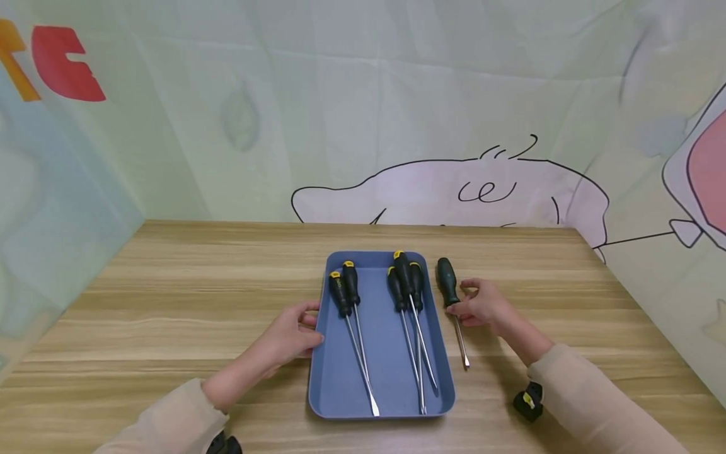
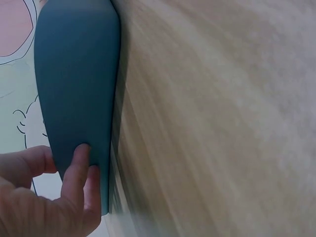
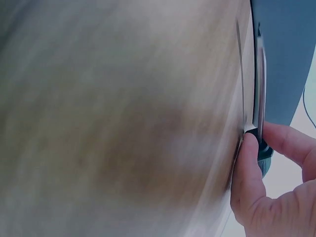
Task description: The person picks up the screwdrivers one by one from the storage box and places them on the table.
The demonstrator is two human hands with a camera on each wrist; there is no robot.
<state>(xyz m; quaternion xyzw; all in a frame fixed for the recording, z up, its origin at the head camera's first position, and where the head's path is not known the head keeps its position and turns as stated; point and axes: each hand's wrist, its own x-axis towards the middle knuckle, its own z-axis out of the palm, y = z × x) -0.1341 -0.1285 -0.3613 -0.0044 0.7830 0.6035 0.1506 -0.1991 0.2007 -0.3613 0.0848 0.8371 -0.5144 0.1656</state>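
Observation:
A blue tray [image 1: 374, 353] lies on the wooden table, holding several black-and-yellow screwdrivers: two on its left side [image 1: 339, 294] and three on its right [image 1: 403, 272]. My left hand [image 1: 289, 334] holds the tray's left edge, thumb at the rim; the left wrist view shows its fingers [image 2: 76, 173] against the tray's outer wall [image 2: 76, 84]. Right of the tray lies a dark green screwdriver [image 1: 447, 280], its metal tip toward me. My right hand [image 1: 482, 306] pinches it where handle meets shaft; in the right wrist view, thumb and finger [image 3: 249, 163] are on either side of the screwdriver [image 3: 261, 89].
The wooden table [image 1: 170, 296] extends on both sides of the tray and behind it. A printed cloth backdrop [image 1: 340, 113] with cartoon drawings stands along the table's back and sides. Small black devices [image 1: 529, 402] are at both wrists.

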